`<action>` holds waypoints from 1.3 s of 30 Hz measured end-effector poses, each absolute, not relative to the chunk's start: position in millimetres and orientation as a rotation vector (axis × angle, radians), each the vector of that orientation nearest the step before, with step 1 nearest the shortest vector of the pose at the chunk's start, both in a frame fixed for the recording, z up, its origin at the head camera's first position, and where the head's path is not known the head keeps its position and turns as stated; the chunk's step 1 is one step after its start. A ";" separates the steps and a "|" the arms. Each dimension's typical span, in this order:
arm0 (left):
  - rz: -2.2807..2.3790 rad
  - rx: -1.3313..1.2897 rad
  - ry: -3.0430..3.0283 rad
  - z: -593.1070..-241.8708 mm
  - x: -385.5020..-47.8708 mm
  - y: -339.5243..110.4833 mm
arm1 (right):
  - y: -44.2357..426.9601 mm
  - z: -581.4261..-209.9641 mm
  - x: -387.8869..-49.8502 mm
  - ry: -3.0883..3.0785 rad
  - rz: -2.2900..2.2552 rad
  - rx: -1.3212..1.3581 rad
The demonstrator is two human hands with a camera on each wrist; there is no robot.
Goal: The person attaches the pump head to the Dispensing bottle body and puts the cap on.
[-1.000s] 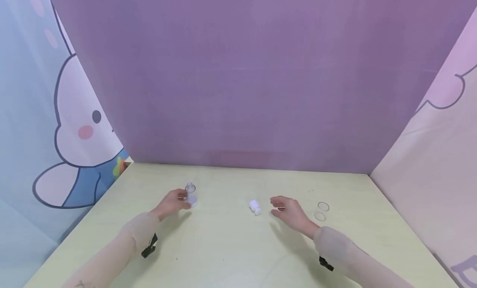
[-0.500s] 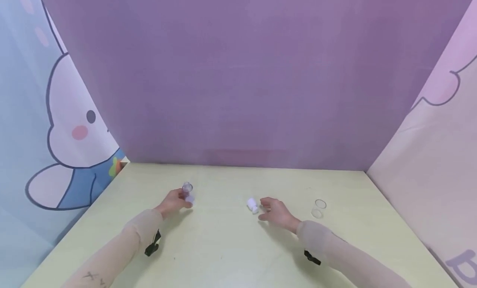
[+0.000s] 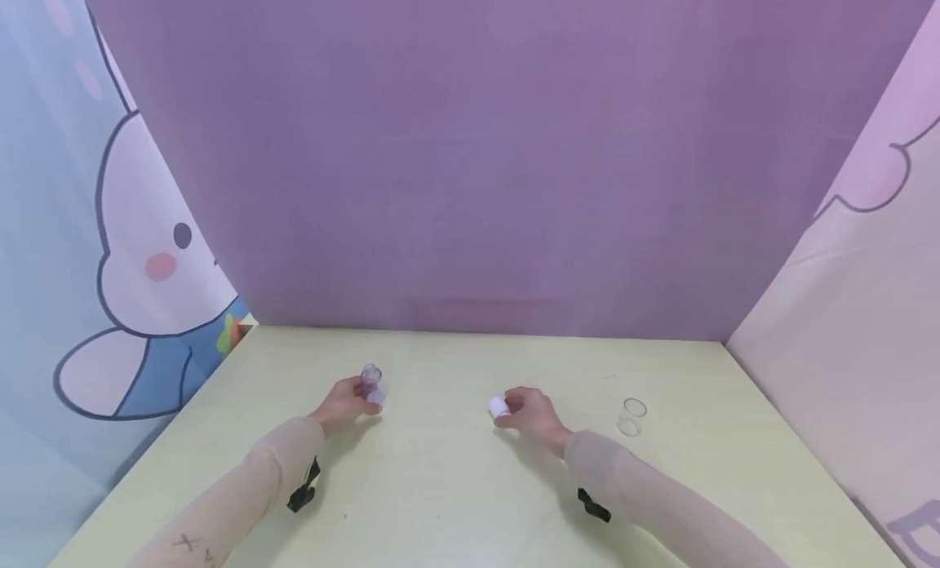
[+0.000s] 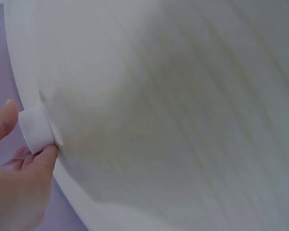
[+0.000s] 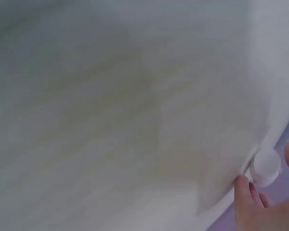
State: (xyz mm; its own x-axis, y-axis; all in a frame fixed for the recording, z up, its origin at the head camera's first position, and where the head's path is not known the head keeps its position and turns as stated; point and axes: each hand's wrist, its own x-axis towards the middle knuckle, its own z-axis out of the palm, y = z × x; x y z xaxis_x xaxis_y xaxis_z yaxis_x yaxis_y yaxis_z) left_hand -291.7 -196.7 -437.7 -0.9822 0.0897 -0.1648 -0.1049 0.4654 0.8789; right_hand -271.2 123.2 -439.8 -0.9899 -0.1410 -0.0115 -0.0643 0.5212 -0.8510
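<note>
My left hand [image 3: 345,403] holds a small clear vessel [image 3: 370,375] with a white base [image 3: 376,398] at the table's left. In the left wrist view the hand [image 4: 24,187] has fingers on both sides of that white cylindrical base [image 4: 36,129]. Right of centre, my right hand [image 3: 536,417] is around a small white bottle [image 3: 498,407] lying on the table, its far part hidden by the fingers. From the right wrist, the bottle's round white end [image 5: 266,166] sits between the parted fingers of the hand [image 5: 267,211], with a gap on one side.
A clear glass cylinder [image 3: 630,418] stands on the pale table [image 3: 441,486], to the right of my right hand. A purple panel [image 3: 470,160] rises behind the table, with printed cloth on the left [image 3: 66,225] and right [image 3: 866,290].
My right hand has moved left from beside the white bottle to around it, covering its narrow end. The left hand stays at the clear vessel.
</note>
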 end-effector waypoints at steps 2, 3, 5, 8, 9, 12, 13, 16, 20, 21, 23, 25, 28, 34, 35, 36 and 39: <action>1.540 0.002 2.522 -438.6 -291.5 -194.5 | 122.7 -442.2 -269.3 2.696 -1.484 -0.164; 1.544 0.010 2.522 -438.8 -291.1 -193.8 | 122.2 -442.6 -268.4 2.709 -1.484 -0.152; 1.554 0.022 2.526 -438.6 -291.0 -193.3 | 120.8 -443.3 -267.5 2.740 -1.478 -0.167; 1.535 0.028 2.544 -438.6 -291.2 -195.0 | 118.6 -442.6 -267.1 2.759 -1.456 -0.204; 1.526 0.023 2.550 -438.6 -291.4 -195.5 | 118.3 -442.4 -267.8 2.764 -1.444 -0.227; 1.494 0.022 2.572 -438.5 -292.9 -199.7 | 116.2 -442.1 -270.1 2.775 -1.411 -0.269; 1.488 0.029 2.576 -438.5 -293.7 -200.3 | 116.5 -442.2 -271.0 2.776 -1.400 -0.274; 1.481 0.036 2.568 -439.7 -295.5 -200.7 | 118.7 -441.6 -272.7 2.755 -1.387 -0.253; 1.479 0.015 2.545 -441.3 -293.8 -199.9 | 122.3 -441.5 -275.4 2.698 -1.396 -0.233; 1.483 0.010 2.542 -441.3 -293.0 -200.1 | 123.0 -441.5 -276.1 2.688 -1.404 -0.232; 1.491 0.016 2.539 -441.0 -291.6 -201.0 | 124.0 -441.8 -277.3 2.681 -1.420 -0.225; 1.492 0.018 2.535 -440.8 -290.3 -202.2 | 124.8 -441.9 -277.5 2.672 -1.436 -0.216; 1.502 0.008 2.520 -440.3 -289.6 -203.5 | 126.2 -441.3 -277.1 2.667 -1.465 -0.212; 1.499 0.015 2.534 -437.7 -293.6 -203.7 | 133.7 -439.6 -276.6 2.688 -1.538 -0.218; 1.498 0.022 2.540 -437.2 -294.5 -203.5 | 135.4 -439.2 -276.4 2.691 -1.555 -0.221; 1.494 0.027 2.545 -436.9 -295.3 -203.4 | 137.3 -438.7 -276.1 2.693 -1.572 -0.229; 1.495 0.030 2.549 -437.0 -296.4 -202.0 | 142.9 -437.6 -274.1 2.686 -1.614 -0.250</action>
State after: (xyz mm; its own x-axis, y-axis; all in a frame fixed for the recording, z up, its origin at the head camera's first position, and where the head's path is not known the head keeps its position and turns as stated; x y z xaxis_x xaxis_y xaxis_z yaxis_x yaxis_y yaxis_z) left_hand -296.4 -202.0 -437.0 -0.9825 0.1113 -0.1495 -0.0762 0.4920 0.8672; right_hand -274.1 142.9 -437.6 -0.9874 -0.1350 0.0831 -0.1368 0.4602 -0.8772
